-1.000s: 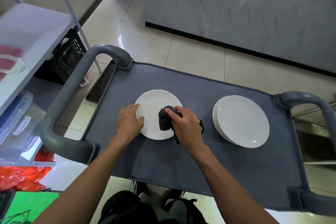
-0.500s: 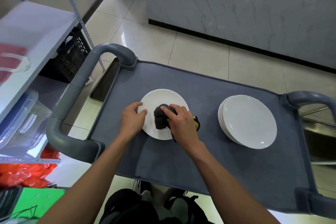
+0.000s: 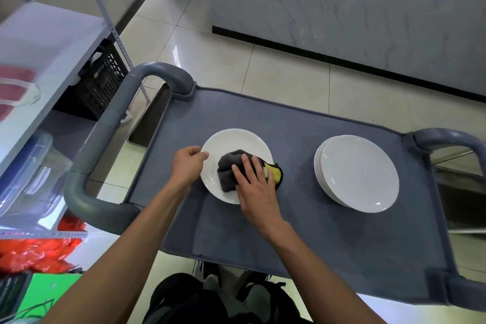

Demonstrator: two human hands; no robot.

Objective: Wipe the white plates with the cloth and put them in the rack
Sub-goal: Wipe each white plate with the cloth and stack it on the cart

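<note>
Pressing down with my right hand (image 3: 256,187), I have the fingers spread nearly straight across the dark cloth (image 3: 231,169), palm flat, forearm running in from the cart's near edge. The cloth is bunched on the single white plate (image 3: 231,142), its long axis lying left to right, with a yellow patch (image 3: 274,172) poking out toward the right rim. My left hand (image 3: 188,164) steadies that plate, fingers curled and pinching its left rim. The plate lies flat near the middle of the grey cart top (image 3: 289,126), slightly left of centre. Well apart to the right, toward the right edge, sits a stack of white plates (image 3: 359,173), also flat. Grey handles (image 3: 110,123) curve up at both ends of the cart. Off the left edge stand a metal shelf (image 3: 50,45), a black crate (image 3: 101,81) and red bags (image 3: 34,250).
</note>
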